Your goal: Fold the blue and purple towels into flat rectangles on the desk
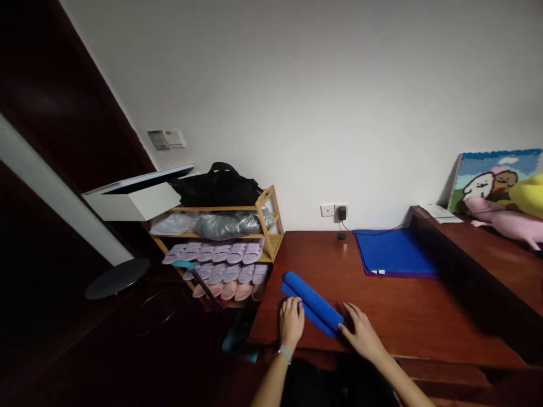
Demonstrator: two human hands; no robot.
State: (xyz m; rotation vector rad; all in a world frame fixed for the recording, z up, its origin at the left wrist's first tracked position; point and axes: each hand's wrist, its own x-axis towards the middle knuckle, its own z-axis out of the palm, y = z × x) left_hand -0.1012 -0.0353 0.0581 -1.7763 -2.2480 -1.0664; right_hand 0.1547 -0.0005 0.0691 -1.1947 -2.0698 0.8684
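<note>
The rolled blue cloth (316,299) lies slantwise near the front of the desk (314,254). My left hand (292,323) curls at its near side, my right hand (360,333) at its right end; I can't tell whether either grips. Even pressure from both should keep the roll straight.

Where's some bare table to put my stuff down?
The table has bare wood between the blue roll and the blue sheet, and more right of the right hand, in front of the sheet. It's crowded at the front left, with the roll and both hands, and at the back under the sheet.
</note>
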